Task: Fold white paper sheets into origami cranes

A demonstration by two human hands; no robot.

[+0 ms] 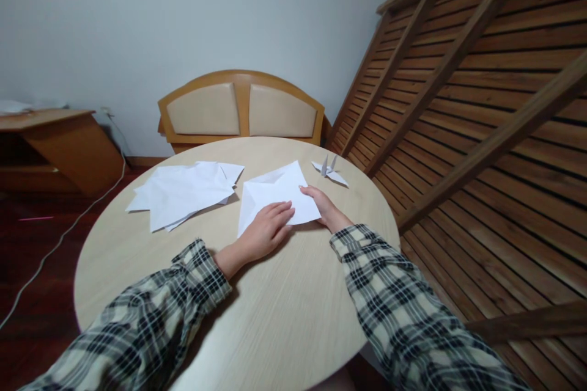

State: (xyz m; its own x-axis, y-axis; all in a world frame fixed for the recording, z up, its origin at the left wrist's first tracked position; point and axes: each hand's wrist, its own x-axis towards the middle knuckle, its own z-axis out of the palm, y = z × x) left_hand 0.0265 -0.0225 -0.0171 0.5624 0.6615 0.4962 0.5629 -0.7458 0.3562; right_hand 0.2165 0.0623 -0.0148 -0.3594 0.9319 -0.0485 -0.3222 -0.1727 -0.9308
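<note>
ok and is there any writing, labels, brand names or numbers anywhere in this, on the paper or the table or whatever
No text can be read anywhere.
The sheet of paper touched by the left hand and right hand: blank white.
The pile of sheets and the folded paper crane: no print visible.
The table, chair and wall: no label or sign.
</note>
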